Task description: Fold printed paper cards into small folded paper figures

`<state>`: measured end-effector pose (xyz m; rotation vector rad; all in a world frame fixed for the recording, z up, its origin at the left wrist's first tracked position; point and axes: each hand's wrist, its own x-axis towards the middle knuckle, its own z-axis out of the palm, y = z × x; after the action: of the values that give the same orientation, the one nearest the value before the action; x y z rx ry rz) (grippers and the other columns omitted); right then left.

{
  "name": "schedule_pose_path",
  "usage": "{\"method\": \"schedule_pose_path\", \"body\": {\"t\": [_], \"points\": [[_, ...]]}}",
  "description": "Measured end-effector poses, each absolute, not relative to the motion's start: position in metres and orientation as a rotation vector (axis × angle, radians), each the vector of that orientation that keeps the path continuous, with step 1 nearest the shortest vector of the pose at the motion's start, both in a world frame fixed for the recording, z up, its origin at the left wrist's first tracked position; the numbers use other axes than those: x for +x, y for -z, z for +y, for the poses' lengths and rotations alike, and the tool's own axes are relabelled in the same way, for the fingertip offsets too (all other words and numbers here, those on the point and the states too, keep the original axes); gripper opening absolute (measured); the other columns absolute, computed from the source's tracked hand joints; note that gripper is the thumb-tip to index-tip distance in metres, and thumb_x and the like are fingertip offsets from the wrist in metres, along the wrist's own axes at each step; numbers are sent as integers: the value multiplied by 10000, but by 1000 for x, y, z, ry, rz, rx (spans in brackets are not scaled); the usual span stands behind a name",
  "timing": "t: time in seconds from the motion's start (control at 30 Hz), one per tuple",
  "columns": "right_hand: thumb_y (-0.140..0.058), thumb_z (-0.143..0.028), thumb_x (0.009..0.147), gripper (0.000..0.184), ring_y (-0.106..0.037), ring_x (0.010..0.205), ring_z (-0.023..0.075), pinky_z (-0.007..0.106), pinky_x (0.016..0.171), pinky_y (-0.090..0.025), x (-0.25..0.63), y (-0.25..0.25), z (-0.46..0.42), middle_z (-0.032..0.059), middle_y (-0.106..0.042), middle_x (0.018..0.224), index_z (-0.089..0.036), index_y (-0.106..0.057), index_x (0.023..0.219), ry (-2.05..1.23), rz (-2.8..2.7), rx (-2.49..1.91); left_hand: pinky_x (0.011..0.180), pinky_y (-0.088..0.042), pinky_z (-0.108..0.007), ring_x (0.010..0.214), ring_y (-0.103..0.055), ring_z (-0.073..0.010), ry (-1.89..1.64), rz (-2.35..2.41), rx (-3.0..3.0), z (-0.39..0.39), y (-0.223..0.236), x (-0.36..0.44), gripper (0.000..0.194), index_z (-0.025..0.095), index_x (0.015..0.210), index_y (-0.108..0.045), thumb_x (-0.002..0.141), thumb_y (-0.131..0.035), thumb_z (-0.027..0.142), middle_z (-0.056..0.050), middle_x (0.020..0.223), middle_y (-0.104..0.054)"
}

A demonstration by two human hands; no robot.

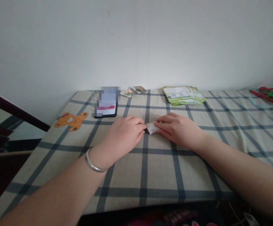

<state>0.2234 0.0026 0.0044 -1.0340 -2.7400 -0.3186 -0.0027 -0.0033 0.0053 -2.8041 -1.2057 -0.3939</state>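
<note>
A small folded piece of printed paper [152, 128] lies between my hands on the checked tablecloth [158, 169]. My left hand [127, 130], with a silver bangle at the wrist, pinches its left end. Over its right end, my right hand [179, 128] presses with the fingers together. Part of the paper is hidden under the fingers. Behind my right hand rests a stack of green and white printed leaflets [183, 95]. Two or so small folded paper pieces [134, 90] sit against the wall.
Left of the folded pieces lies a phone [107, 106], its screen lit and partly blurred. An orange bear cutout [72, 121] lies near the table's left edge. Red and green items [271, 96] are at the far right. A white wall [136, 44] bounds the table's back.
</note>
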Motion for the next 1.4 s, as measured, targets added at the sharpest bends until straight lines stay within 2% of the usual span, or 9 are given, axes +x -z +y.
{"method": "schedule_pose_path", "body": {"t": [0.2,0.43,0.73,0.93,1.1,1.23,1.4], "points": [[-444,-307,975,311,-611,917,219,343,800,-496,224,-3,3,99,-689,1080,-172,-690,1110,327,-2731,-1031,909,-490,-410,993,-595,-228,250,-1182,-2769,-9,-10,0,243,175,1083,-662,908,-495,161,-55,1017,-658],[-475,-304,961,282,-646,883,200,315,761,-496,222,-7,-1,82,-710,1028,-183,-708,1063,303,-2710,-1089,919,-482,-446,1056,-569,-264,207,-1213,-2725,-19,-8,4,344,161,1189,-605,870,-489,113,-92,1083,-613],[-495,-244,949,229,-653,899,190,301,755,-488,225,-8,-7,57,-714,1026,-202,-710,1013,301,-2681,-1032,998,-441,-439,1144,-521,-270,255,-1181,-2727,-22,-7,2,350,130,1188,-596,856,-487,128,-111,1170,-590],[-518,-261,938,213,-656,888,177,289,748,-480,227,-5,-5,39,-718,1024,-226,-723,980,220,-2676,-1078,1087,-380,-422,1235,-472,-253,335,-1106,-2765,-18,-5,1,380,128,1198,-601,831,-502,124,-99,1276,-573],[-521,-252,932,219,-638,927,190,293,782,-478,227,-5,-3,46,-714,1015,-221,-732,980,150,-2664,-1090,1091,-377,-408,1218,-496,-233,336,-1094,-2816,-17,-7,-2,356,127,1205,-595,868,-485,154,-93,1232,-614],[-513,-241,936,229,-637,910,187,294,778,-480,226,-6,-3,63,-711,994,-212,-736,984,153,-2683,-1071,1068,-397,-412,1215,-499,-235,298,-1114,-2853,-19,-7,-4,368,172,1231,-582,880,-471,150,-86,1274,-577],[-475,-244,960,257,-646,887,189,314,768,-499,224,-10,-5,67,-712,975,-207,-718,1036,174,-2739,-968,1040,-416,-423,1206,-509,-254,261,-1146,-2845,-22,-7,-4,391,173,1232,-580,853,-490,135,-101,1289,-559]]}}
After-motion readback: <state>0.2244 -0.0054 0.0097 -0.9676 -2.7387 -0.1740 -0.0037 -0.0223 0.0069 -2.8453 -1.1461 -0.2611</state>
